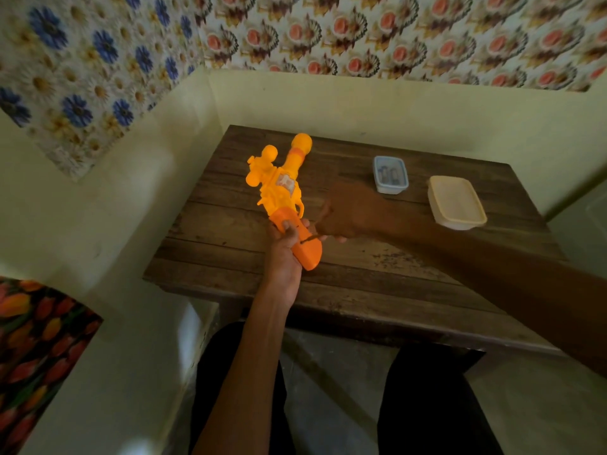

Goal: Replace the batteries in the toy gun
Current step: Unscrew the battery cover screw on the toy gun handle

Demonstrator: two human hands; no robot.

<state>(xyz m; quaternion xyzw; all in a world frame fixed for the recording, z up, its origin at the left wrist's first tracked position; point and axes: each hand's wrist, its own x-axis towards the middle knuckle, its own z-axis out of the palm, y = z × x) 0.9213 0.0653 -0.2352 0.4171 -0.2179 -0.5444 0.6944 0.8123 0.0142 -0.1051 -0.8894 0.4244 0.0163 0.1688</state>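
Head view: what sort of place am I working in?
Probably a room in a home: floral wallpaper on both walls, a small worn wooden table set in the corner, and a clear tub and a cream tub on it.

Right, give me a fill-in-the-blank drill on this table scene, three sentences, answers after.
The hand gripping the toy gun by its handle is the person's ____; the other hand holds a thin tool to it.
The wooden table carries ____ plastic containers.
The lidded container stands to the ____ of the blue-rimmed container.
Missing words: left, two, right.
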